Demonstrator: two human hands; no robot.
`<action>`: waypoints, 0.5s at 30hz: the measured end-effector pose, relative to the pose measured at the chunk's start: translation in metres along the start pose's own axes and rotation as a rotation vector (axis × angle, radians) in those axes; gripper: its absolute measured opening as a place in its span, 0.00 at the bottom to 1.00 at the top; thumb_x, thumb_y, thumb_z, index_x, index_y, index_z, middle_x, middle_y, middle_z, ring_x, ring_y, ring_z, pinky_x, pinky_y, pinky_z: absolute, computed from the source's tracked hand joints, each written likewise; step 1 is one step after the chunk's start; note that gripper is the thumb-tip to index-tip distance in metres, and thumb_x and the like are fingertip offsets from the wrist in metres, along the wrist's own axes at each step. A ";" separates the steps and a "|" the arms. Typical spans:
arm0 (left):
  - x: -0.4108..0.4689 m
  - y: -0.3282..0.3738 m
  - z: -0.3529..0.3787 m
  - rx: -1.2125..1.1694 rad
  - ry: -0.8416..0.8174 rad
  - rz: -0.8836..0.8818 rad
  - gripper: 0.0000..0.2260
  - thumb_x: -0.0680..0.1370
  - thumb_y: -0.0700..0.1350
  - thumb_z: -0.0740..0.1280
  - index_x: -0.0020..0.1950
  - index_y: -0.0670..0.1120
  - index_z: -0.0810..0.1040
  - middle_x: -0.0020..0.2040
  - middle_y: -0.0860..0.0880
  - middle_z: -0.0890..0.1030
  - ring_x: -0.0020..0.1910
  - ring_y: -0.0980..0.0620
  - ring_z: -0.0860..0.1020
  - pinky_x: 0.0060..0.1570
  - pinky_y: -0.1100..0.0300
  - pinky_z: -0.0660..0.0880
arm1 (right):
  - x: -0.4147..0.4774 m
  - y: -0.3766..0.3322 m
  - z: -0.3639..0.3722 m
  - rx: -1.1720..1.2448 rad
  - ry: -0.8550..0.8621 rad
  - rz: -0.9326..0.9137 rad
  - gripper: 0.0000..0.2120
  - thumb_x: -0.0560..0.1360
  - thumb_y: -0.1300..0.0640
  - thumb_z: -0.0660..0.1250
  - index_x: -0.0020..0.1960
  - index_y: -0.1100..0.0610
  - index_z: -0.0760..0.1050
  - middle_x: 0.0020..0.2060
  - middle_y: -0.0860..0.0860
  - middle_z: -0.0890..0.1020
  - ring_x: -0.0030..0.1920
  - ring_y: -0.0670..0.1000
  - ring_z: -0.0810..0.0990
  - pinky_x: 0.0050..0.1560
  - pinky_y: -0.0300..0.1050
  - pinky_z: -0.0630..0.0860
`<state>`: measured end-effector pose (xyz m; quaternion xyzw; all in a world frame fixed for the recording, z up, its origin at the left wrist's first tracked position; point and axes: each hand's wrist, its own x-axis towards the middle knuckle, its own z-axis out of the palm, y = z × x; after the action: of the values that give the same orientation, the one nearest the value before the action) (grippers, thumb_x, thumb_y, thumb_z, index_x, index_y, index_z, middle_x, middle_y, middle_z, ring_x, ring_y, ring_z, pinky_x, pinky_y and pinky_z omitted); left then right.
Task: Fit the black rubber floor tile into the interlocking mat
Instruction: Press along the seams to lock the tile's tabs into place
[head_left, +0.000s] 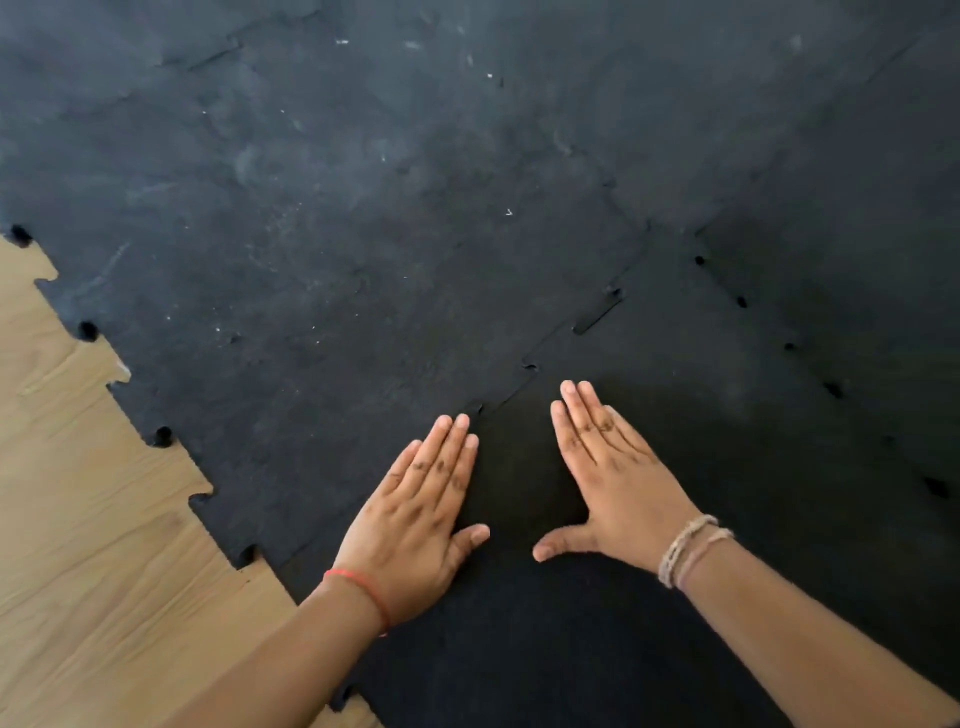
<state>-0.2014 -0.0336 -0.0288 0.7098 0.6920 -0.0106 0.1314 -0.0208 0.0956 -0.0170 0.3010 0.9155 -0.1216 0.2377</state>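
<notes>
Head view, only one I've got: both hands flat and released, grasping nothing, palms down. Left hand (426, 512) lies across the seam with its fingertips by a tab; right hand (615, 491) sits fully on the darker black tile (675, 447), which lies at the near right corner of the dusty interlocking mat (322, 218). Tile looks mostly seated, but one tab (597, 314) further up the left seam stands open with a dark slot, and small gaps show along the right seam (743, 301). Risk as I judge it: pressing only near my hands leaves that far tab proud, so the seam lifts or pops back. Pushing sideways instead of straight down could slide the tile and misalign the teeth. Rubber flexes, so a trapped lip may fold under. Wood floor (78, 519) at left is bare; the mat edge there could creep.
</notes>
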 end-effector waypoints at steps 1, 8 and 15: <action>0.001 0.000 0.001 -0.007 -0.005 -0.012 0.30 0.79 0.57 0.41 0.70 0.37 0.60 0.71 0.40 0.60 0.70 0.42 0.59 0.67 0.53 0.50 | 0.003 0.000 0.000 0.004 -0.021 -0.010 0.59 0.57 0.21 0.49 0.61 0.57 0.17 0.63 0.53 0.20 0.65 0.53 0.20 0.67 0.46 0.30; 0.002 0.003 -0.003 -0.023 -0.059 -0.025 0.29 0.79 0.55 0.39 0.69 0.37 0.61 0.71 0.39 0.63 0.69 0.41 0.61 0.67 0.53 0.48 | 0.010 -0.006 -0.014 0.015 -0.066 0.009 0.61 0.59 0.26 0.61 0.65 0.60 0.24 0.67 0.57 0.27 0.68 0.54 0.27 0.68 0.49 0.34; 0.004 0.010 -0.007 -0.017 -0.053 -0.036 0.31 0.79 0.56 0.37 0.69 0.35 0.61 0.70 0.38 0.61 0.69 0.39 0.61 0.67 0.54 0.48 | 0.009 -0.005 -0.012 0.008 -0.030 0.012 0.61 0.59 0.25 0.59 0.68 0.60 0.26 0.72 0.57 0.32 0.72 0.55 0.32 0.69 0.49 0.35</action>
<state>-0.1923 -0.0280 -0.0209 0.6955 0.7011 -0.0259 0.1555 -0.0345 0.1000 -0.0106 0.3054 0.9096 -0.1284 0.2507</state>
